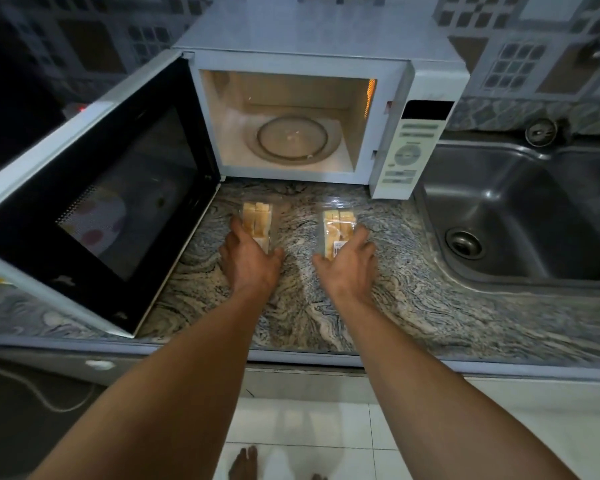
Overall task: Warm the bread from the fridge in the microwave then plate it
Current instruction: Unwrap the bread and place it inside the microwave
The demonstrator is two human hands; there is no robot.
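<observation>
Both forearms stretch out over the desk [291,306], bare toes [245,462] on the floor tiles underneath. The left grip [250,258] is cupped round the near end of the left bread pack [257,220] and the right grip [349,261] is doing the same with the right bread pack [336,226], thumb on one side and fingers on the other. Both packs sit flat on the desk just in front of the microwave [326,64], so nothing's lifted, and I honestly can't tell how hard either one is being squeezed. The door [94,202] hangs wide open to the left, the light's on, and the glass turntable [291,140] is bare. What I'd worry about: the bread looks sealed in clear plastic, and one pack has a label, so if it goes in like that the wrap could warp or trap steam and leave the bread soggy. Carrying both at once through that opening looks tight too, and one could easily clip the frame and slide out of a one-handed pinch on slick plastic. That door edge is also right beside the left arm, just begging for a bump. No plate anywhere I can see, and the sink [520,216] is off to the right.
</observation>
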